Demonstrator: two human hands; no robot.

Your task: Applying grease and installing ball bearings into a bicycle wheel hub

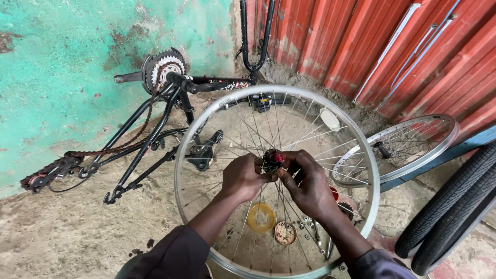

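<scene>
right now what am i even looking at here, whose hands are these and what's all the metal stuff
One picture, from a camera worn on a person's head, looking down at their own bare hands. The left hand and right hand both grip the hub at the middle of a spoked bicycle wheel rim. Behind it a black bicycle frame with a rusty chain lies on the dirt ground. A second rim and two tyres sit to the right. A yellow ring and small nuts lie below.
</scene>
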